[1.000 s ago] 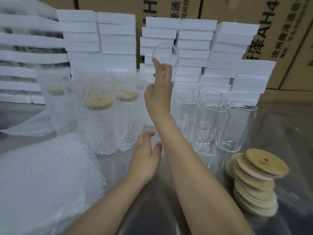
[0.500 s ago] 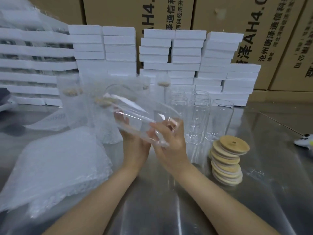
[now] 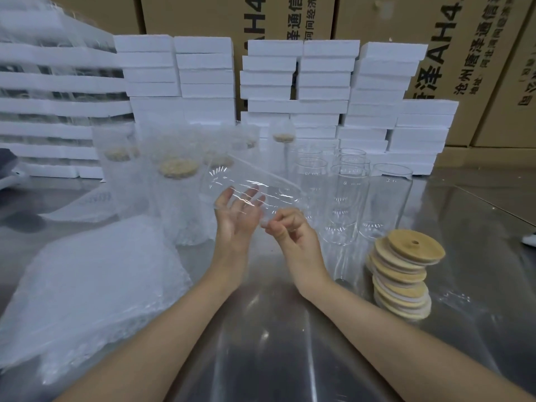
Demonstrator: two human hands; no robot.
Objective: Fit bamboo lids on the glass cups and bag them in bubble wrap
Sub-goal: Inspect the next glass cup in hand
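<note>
Glass cup [image 3: 255, 187] lowered; lid stack [image 3: 403, 280] right.

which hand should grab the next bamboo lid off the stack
Right. The right hand is nearer the stack of round bamboo lids on its side; the left hand cradles the tilted clear glass cup.

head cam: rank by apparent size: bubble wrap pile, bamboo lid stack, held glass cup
1. bubble wrap pile, by far the largest.
2. bamboo lid stack.
3. held glass cup, tilted in both hands.
2 and 3 look close; the clear, blurred cup's outline makes their order unsure.
</note>
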